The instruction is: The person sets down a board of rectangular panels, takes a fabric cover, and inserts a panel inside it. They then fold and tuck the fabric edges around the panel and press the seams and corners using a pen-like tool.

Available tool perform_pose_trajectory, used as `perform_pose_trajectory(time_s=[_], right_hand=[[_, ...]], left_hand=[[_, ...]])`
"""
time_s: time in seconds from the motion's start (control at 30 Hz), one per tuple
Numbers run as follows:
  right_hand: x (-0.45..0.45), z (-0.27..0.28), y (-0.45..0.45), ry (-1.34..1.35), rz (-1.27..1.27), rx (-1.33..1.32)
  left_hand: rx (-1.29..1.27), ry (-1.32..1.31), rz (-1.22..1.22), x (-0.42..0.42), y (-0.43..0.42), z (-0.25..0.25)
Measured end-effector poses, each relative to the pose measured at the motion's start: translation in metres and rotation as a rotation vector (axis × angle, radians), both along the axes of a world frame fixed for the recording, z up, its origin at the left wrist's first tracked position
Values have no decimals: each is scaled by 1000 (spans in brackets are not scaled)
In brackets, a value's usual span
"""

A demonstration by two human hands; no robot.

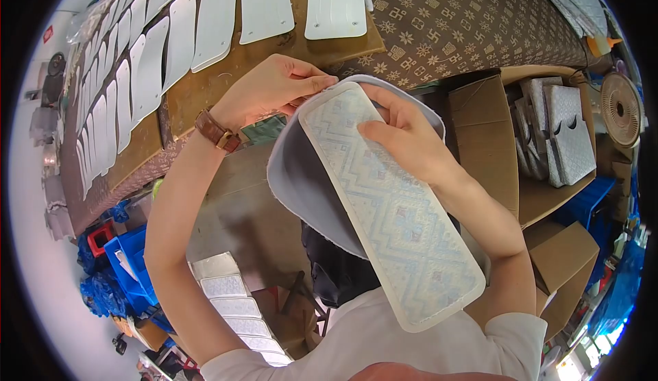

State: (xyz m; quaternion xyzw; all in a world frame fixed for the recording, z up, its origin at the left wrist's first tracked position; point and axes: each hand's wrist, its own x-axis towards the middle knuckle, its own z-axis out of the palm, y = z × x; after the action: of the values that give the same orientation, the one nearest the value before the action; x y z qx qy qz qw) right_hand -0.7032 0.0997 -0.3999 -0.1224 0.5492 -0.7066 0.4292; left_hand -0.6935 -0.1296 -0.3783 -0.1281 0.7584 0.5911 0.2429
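Note:
A long, round-cornered panel [411, 223] with a pale blue zigzag pattern slants across the middle of the view. My right hand [415, 141] grips its upper part, thumb on the patterned face and fingers behind. Behind the panel hangs a curved grey fabric-like piece [295, 168] with a rough edge. My left hand [277, 90], with a brown watch [218, 131] on the wrist, is closed in a pinch at the top edge of this grey piece, close to the panel's upper end. What lies between the left fingertips is partly hidden.
Rows of white curved plates [212, 21] lie on a wooden board [274, 55] atop a patterned tablecloth [480, 21]. At right, a cardboard box [486, 117] holds quilted pieces [569, 134], near a fan [620, 110]. Several panels [236, 307] are stacked lower left, beside a blue bin [133, 261].

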Motion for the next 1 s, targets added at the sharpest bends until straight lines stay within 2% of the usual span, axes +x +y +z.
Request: perform_pose_trajectory(time_s=[0.1,0.27,0.4,0.5,0.63,0.8,0.9,1.0], right_hand=[[1,-1,0,-15,8,-15],[1,-1,-1,-9,6,-22],[0,-1,0,-21,20,-25],[-2,-1,2,-8,43,-53],[-3,-2,2,-15,35,-50],[-9,-3,8,14,53,-34],[-11,-2,12,32,47,-24],[-12,-1,15,31,49,-15]], left_hand=[[-90,-21,-46,0,2,7],[-79,-25,-150,-3,2,11],[-256,104,-199,2,4,4],[-48,15,-109,6,-3,2],[74,35,-43,11,-4,-8],[-39,118,-52,14,1,-13],[197,-46,-49,11,-7,-1],[225,-80,-62,9,-8,-2]])
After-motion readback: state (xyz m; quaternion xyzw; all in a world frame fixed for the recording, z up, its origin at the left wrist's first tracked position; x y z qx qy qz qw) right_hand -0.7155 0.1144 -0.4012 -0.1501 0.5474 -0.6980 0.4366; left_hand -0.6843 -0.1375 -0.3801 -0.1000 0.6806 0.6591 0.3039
